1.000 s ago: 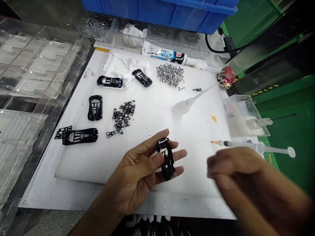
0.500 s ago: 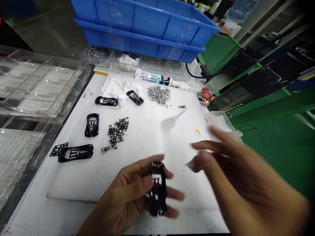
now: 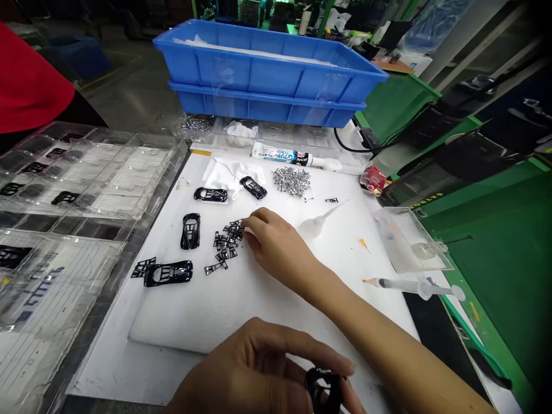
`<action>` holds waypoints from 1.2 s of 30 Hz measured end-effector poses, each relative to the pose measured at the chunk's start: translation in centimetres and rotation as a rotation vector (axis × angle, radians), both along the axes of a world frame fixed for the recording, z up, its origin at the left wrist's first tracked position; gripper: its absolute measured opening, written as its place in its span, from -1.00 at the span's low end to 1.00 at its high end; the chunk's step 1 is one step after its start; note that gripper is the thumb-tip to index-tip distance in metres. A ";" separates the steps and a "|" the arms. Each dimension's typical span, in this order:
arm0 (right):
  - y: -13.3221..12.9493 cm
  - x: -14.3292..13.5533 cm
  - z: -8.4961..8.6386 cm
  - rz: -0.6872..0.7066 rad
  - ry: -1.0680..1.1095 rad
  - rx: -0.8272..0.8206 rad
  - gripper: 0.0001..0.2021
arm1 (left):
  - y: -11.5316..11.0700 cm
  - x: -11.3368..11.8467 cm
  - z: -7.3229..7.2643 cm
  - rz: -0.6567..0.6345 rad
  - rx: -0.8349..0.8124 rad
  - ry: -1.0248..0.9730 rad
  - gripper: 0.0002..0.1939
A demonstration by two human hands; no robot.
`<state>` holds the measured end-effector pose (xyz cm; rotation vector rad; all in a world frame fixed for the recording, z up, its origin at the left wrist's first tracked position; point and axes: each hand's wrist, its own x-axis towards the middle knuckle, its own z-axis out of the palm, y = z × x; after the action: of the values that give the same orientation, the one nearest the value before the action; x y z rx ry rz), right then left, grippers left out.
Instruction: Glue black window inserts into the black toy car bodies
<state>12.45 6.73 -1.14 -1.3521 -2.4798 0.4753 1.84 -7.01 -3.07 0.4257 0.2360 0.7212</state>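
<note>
My left hand (image 3: 259, 368) is closed around a glossy black toy car body (image 3: 323, 388) low in the view; its lower end is cut off by the frame. Farther out, my right hand (image 3: 273, 238) reaches to a loose pile of small black frame parts (image 3: 224, 244), fingertips at the pile's right edge. Whether a part is between those fingertips cannot be made out. Left of the pile lie more black car bodies, one upright (image 3: 190, 231) and one sideways (image 3: 169, 273) touching a few frame parts. Two others, including a dark car body (image 3: 253, 187), rest by a white cloth (image 3: 215, 171).
Small silver parts (image 3: 292, 181) are heaped beyond my right hand, near a glue tube (image 3: 282, 154). A dropper (image 3: 313, 226) and a syringe (image 3: 405, 285) lie to the right. Blue bins (image 3: 267, 86) stand behind; clear compartment trays (image 3: 103, 172) flank the left.
My right hand has moved from the right side, forward and left, to the black frame parts. My left hand with the car body sits lower in view. The camera view has shifted.
</note>
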 end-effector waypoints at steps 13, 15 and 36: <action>-4.6 5.0 2.2 -0.130 -0.032 0.033 -0.88 | 0.6 0.5 -0.6 0.095 -0.037 -0.207 -0.62; -7.5 7.1 2.4 -0.191 -0.031 0.030 -0.85 | 0.9 0.3 -0.2 0.164 -0.072 -0.194 -0.65; -10.4 10.8 -1.8 -0.116 0.121 0.162 -0.84 | 2.2 0.5 1.5 0.525 -0.400 0.048 -0.67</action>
<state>23.22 -3.63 -2.98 -1.3520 -2.2743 0.3130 2.32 -4.78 -1.56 -0.0089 0.5380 1.1490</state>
